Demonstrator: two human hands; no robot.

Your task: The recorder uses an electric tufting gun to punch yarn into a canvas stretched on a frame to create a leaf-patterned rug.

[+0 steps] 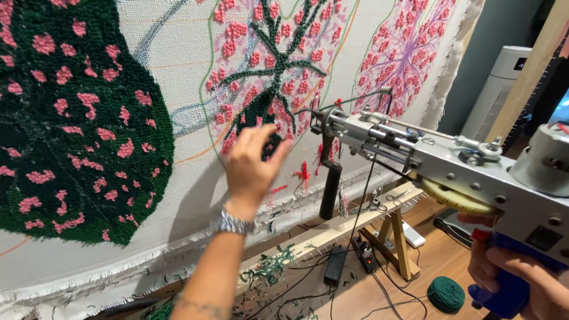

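My left hand (252, 163), with a metal watch on the wrist, reaches up to the stretched tufting cloth (178, 53) and touches the dark green tufted stem of a pink flower (272, 65), fingers pinched together at the yarn. My right hand (521, 275) grips the blue handle of a grey metal tufting gun (427, 157). The gun's needle end points at the cloth just right of my left hand, with its black front grip hanging down. A dark yarn strand runs into the gun's tip.
A large dark green patch with pink spots (71, 118) fills the cloth's left side. A second pink flower (409, 47) is at upper right. Below are the wooden frame rail (332, 234), a power strip (364, 255), cables, yarn scraps and a green yarn ball (446, 293). A white tower appliance (498, 89) stands right.
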